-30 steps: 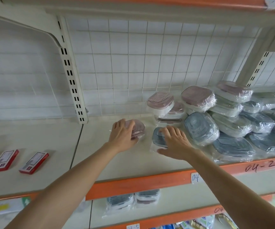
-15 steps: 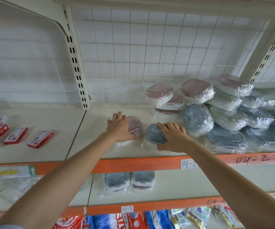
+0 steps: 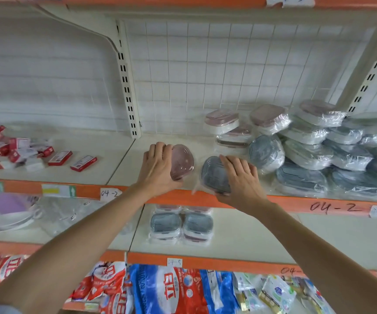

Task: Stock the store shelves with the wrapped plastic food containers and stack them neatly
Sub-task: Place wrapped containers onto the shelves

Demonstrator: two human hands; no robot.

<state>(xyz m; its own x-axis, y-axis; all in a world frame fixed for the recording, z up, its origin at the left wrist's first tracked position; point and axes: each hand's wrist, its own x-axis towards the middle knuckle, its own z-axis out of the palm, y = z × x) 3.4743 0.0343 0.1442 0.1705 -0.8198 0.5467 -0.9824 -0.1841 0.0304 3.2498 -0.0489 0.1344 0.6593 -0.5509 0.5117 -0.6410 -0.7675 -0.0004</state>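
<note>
Plastic film is the weak point here: both boxes in hand are wrapped in loose, slippery wrap, and both sit near the front lip of the shelf (image 3: 124, 168) at the centre of the frame. The left hand (image 3: 158, 168) curls round the pink box (image 3: 182, 162), fingers over its far left edge, thumb side low. The right hand (image 3: 239, 175) grips the grey box (image 3: 212, 173) from the right, fingers draped over its lid. The two boxes lie close together but apart.

Judging by the task, they are probably headed for the two short stacks (image 3: 182, 225) on the lower shelf, centre frame. If a hand squeezes only the film and not the box beneath, the box could slide out and drop past the orange edge (image 3: 296, 203) onto the bagged goods (image 3: 167, 288) at the bottom.

A second risk sits at the right: the big heap (image 3: 319, 146) of wrapped boxes is piled unevenly, and one grey box (image 3: 265, 152) stands tilted on its edge just beside the right hand. A knock from the wrist or forearm could tip it forward, or start the slick pile sliding.
</note>
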